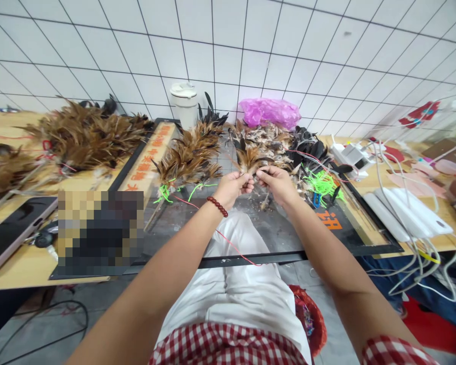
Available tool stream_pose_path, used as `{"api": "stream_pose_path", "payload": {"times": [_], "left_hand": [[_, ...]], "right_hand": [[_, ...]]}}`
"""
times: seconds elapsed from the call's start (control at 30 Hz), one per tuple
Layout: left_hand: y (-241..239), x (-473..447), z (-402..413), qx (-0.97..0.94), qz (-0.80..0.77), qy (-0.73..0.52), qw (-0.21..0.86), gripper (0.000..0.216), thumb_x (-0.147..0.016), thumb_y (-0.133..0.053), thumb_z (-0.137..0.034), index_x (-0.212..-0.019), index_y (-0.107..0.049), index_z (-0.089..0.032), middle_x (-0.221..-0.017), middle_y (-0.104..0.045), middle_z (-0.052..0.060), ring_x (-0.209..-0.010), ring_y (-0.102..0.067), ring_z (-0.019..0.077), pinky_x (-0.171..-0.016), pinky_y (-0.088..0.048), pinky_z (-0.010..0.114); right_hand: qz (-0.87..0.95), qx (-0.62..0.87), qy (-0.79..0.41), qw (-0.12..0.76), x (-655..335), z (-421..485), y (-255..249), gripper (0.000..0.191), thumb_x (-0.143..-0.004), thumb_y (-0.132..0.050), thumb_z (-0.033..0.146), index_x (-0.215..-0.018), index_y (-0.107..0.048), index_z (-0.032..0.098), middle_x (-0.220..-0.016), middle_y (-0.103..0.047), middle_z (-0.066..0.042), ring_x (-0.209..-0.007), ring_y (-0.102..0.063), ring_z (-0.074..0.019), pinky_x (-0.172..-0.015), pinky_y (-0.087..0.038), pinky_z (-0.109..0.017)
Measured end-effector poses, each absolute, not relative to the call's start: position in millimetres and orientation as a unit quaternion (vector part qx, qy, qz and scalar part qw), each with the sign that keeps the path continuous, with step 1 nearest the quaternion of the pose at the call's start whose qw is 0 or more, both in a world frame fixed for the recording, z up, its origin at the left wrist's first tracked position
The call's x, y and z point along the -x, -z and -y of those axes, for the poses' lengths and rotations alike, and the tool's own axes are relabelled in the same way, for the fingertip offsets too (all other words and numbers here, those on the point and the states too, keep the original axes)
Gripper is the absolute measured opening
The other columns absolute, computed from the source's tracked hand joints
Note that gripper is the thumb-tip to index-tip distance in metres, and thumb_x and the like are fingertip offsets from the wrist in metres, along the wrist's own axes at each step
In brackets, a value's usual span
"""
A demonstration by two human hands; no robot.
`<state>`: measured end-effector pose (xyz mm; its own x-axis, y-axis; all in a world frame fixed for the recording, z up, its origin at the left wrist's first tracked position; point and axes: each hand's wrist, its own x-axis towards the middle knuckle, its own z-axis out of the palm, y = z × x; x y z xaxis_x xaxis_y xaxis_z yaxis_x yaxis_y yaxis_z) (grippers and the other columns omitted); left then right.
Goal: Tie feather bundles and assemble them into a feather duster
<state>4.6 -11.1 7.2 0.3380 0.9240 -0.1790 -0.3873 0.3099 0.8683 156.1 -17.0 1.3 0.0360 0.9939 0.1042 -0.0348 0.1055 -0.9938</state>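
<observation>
My left hand (pixel 235 186) is closed on the base of a small bunch of brown feathers (pixel 248 158), whose tips fan upward and away from me. Close beside it, my right hand (pixel 274 181) pinches near the same base; whatever lies between its fingers is too small to make out. Behind both hands spreads a pile of loose brown and pale feathers (pixel 268 136). Left of them lies a stack of feather bundles (pixel 193 149) with bright green ties (pixel 164 192). To the right are black feathers (pixel 307 144) and a tangle of green strings (pixel 325 186).
A white lidded cup (pixel 185 106) and a pink plastic bag (pixel 269 112) stand by the tiled wall. At left are a large feather heap (pixel 91 132) and a phone (pixel 17 228). White power banks (pixel 408 213) with cables lie right. A red basket (pixel 309 319) sits below.
</observation>
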Motion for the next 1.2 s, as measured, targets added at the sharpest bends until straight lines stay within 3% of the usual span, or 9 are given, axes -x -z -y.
{"api": "stream_pose_path", "payload": {"times": [0.17, 0.33, 0.67, 0.8, 0.97, 1.03, 1.1, 1.2], "left_hand": [[-6.5, -5.0, 10.5, -0.347, -0.375, -0.462, 0.725, 0.012, -0.085, -0.057, -0.012, -0.073, -0.058, -0.009, -0.064, -0.063, 0.004, -0.054, -0.060, 0.0086, -0.055, -0.048, 0.020], [-6.7, -4.9, 11.0, -0.344, -0.393, -0.434, 0.734, 0.008, -0.085, -0.058, -0.014, -0.078, -0.058, -0.010, -0.063, -0.064, 0.004, -0.051, -0.059, 0.0086, -0.053, -0.049, 0.020], [-1.4, -3.0, 9.2, -0.350, -0.386, -0.421, 0.742, 0.011, -0.084, -0.060, -0.014, -0.074, -0.058, -0.009, -0.064, -0.064, 0.005, -0.049, -0.058, 0.0078, -0.050, -0.048, 0.019], [-1.8, -1.6, 9.9, -0.396, -0.387, -0.392, 0.735, 0.012, -0.082, -0.063, -0.016, -0.074, -0.061, -0.008, -0.063, -0.063, 0.005, -0.049, -0.058, 0.0081, -0.050, -0.048, 0.020], [-6.3, 1.3, 10.7, -0.427, -0.375, -0.355, 0.742, 0.015, -0.080, -0.066, -0.017, -0.069, -0.062, -0.008, -0.054, -0.055, 0.000, -0.042, -0.048, 0.0047, -0.041, -0.037, 0.016], [-7.3, 1.2, 10.5, -0.416, -0.374, -0.352, 0.751, 0.015, -0.080, -0.066, -0.018, -0.069, -0.062, -0.008, -0.053, -0.052, -0.001, -0.041, -0.046, 0.0037, -0.039, -0.035, 0.015], [-6.9, -0.2, 10.1, -0.400, -0.391, -0.360, 0.747, 0.016, -0.080, -0.065, -0.017, -0.066, -0.060, -0.009, -0.052, -0.051, -0.002, -0.040, -0.045, 0.0034, -0.038, -0.033, 0.014], [-3.9, -3.5, 9.3, -0.411, -0.425, -0.372, 0.716, 0.023, -0.082, -0.060, -0.014, -0.059, -0.056, -0.011, -0.049, -0.050, -0.001, -0.038, -0.044, 0.0040, -0.036, -0.031, 0.015]], "right_hand": [[0.542, 0.481, -0.376, 0.577, -161.2, 14.4, -0.3, 0.027, -0.065, -0.074, 0.042, -0.075, -0.065, 0.019, -0.062, -0.057, 0.004, -0.055, -0.047, -0.0085, -0.056, -0.039, -0.023], [0.620, 0.464, -0.316, 0.549, -159.3, 16.6, -0.5, 0.018, -0.069, -0.071, 0.037, -0.075, -0.068, 0.020, -0.074, -0.064, 0.000, -0.071, -0.055, -0.0132, -0.071, -0.044, -0.028], [0.684, 0.480, -0.209, 0.509, -163.6, 18.1, 0.3, 0.009, -0.074, -0.066, 0.030, -0.074, -0.070, 0.022, -0.076, -0.066, -0.001, -0.076, -0.058, -0.0159, -0.078, -0.046, -0.032], [0.695, 0.474, -0.229, 0.490, -160.8, 20.5, -1.6, 0.011, -0.073, -0.068, 0.032, -0.074, -0.072, 0.022, -0.076, -0.069, -0.002, -0.076, -0.060, -0.0164, -0.077, -0.047, -0.032], [0.636, 0.509, -0.274, 0.511, -166.4, 13.2, 6.0, 0.017, -0.074, -0.066, 0.035, -0.076, -0.071, 0.019, -0.072, -0.068, -0.002, -0.069, -0.059, -0.0161, -0.068, -0.048, -0.030], [0.618, 0.540, -0.195, 0.537, -170.2, 14.8, 4.2, 0.019, -0.079, -0.060, 0.033, -0.086, -0.070, 0.019, -0.081, -0.068, -0.005, -0.075, -0.060, -0.0181, -0.071, -0.049, -0.033], [0.669, 0.536, -0.067, 0.511, -170.7, 21.3, -2.5, 0.025, -0.084, -0.053, 0.028, -0.102, -0.068, 0.021, -0.101, -0.067, -0.009, -0.094, -0.060, -0.0216, -0.085, -0.047, -0.038], [0.815, 0.462, 0.065, 0.343, -162.3, 33.7, -14.3, 0.040, -0.086, -0.047, 0.020, -0.124, -0.059, 0.026, -0.131, -0.055, -0.007, -0.125, -0.044, -0.0247, -0.106, -0.030, -0.044]]}}
